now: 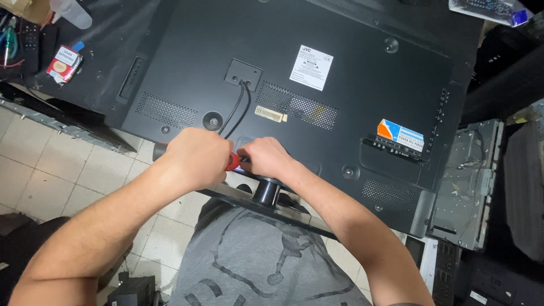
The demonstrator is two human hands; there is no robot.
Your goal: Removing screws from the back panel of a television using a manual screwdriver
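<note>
Gripping red-handled screwdriver [232, 161] in closed left hand [195, 156], at stand neck [265, 191] of face-down flat-screen television [170, 56].
Right hand [266, 158] pinched closed at tool tip; black cables [235, 110] just above, cigarette pack [63, 63] well apart.

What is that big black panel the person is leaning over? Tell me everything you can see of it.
The television lies face down, its matte black plastic back up. It shows mesh vent patches, screw recesses, a white label, a coloured sticker, a side row of ports and two black cables from a square plate. Its round stand neck sticks out at the near edge. The left hand, gripping a red-handled tool, and the right hand rest on it there.
</note>
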